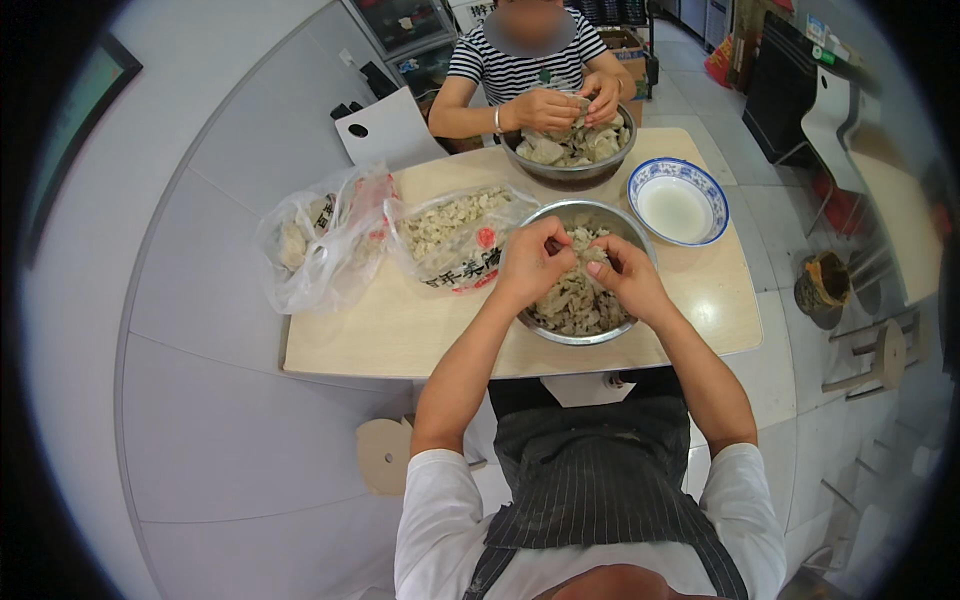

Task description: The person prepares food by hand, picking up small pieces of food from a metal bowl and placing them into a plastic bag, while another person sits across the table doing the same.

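Observation:
Over a round metal bowl (648, 240), my left hand (535, 262) and my right hand (632, 277) face each other, fingers bent and pinched. Between them is a pale grey-green food piece (592, 257) that looks like torn mushroom; its exact kind is unclear. Small torn pieces (572, 305) of the same colour fill the bowl beneath. To the left, an open plastic bag (470, 265) holds more small pale pieces (450, 222).
Across the table (340, 340), a person (530, 60) handles larger pale pieces over another metal bowl (570, 172). A blue-and-white bowl (678, 205) with whitish contents stands right. Another plastic bag (325, 245) lies far left. Stools (385, 455) and a bin (823, 283) stand around.

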Demonstrator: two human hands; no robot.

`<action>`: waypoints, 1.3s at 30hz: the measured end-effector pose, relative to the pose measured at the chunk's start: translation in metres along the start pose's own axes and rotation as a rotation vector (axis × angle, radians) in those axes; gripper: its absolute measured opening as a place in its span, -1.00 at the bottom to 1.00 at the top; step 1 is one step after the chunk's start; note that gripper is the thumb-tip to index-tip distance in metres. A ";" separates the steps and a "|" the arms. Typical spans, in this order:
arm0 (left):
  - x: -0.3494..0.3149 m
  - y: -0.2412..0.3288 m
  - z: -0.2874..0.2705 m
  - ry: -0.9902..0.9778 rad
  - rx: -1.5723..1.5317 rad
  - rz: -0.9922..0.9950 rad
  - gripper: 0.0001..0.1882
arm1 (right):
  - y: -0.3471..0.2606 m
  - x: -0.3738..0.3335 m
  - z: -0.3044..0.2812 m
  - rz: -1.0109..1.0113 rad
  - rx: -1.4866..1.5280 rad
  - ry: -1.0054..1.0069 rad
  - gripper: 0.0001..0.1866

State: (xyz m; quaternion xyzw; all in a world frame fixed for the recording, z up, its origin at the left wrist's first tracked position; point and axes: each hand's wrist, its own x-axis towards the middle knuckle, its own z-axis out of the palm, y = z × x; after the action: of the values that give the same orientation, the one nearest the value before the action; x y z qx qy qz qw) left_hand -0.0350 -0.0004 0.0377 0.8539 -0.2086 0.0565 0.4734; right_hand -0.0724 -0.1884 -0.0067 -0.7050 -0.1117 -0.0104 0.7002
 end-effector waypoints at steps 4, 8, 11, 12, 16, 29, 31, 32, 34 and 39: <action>0.006 -0.024 -0.027 0.016 0.027 -0.106 -0.88 | -0.014 -0.001 -0.009 -0.027 -0.117 -0.042 -0.73; -0.001 0.003 -0.010 -0.191 -0.395 -0.046 -0.87 | -0.019 0.000 -0.001 -0.045 -0.189 -0.031 -0.71; -0.002 0.007 -0.006 -0.256 -0.382 -0.084 -0.86 | -0.011 0.007 -0.002 -0.009 -0.193 -0.020 -0.69; -0.002 0.002 -0.007 -0.252 -0.326 -0.097 -0.87 | -0.009 0.008 -0.003 0.014 -0.194 -0.028 -0.69; -0.003 -0.004 0.000 -0.206 -0.259 -0.099 -0.86 | -0.008 0.007 -0.004 -0.009 -0.236 -0.045 -0.71; -0.003 0.004 -0.016 -0.248 -0.232 -0.025 -0.85 | -0.030 0.001 -0.001 -0.073 -0.387 -0.036 -0.72; -0.001 -0.002 -0.010 -0.309 -0.214 -0.050 -0.85 | -0.037 0.001 0.006 -0.094 -0.401 -0.010 -0.73; -0.003 -0.006 -0.006 -0.289 -0.197 -0.054 -0.86 | -0.041 0.001 0.007 -0.071 -0.430 -0.021 -0.74; -0.001 -0.014 -0.002 -0.174 -0.041 -0.032 -0.89 | -0.047 0.000 0.007 -0.026 -0.489 -0.043 -0.75; -0.003 -0.024 -0.030 -0.074 0.069 -0.161 -0.95 | -0.035 -0.001 -0.004 -0.052 -0.294 0.021 -0.76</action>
State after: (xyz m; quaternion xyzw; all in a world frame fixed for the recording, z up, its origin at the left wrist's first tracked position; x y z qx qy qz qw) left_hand -0.0249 0.0366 0.0338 0.8852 -0.1544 -0.0062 0.4387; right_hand -0.0790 -0.1927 0.0272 -0.7966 -0.1200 -0.0523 0.5901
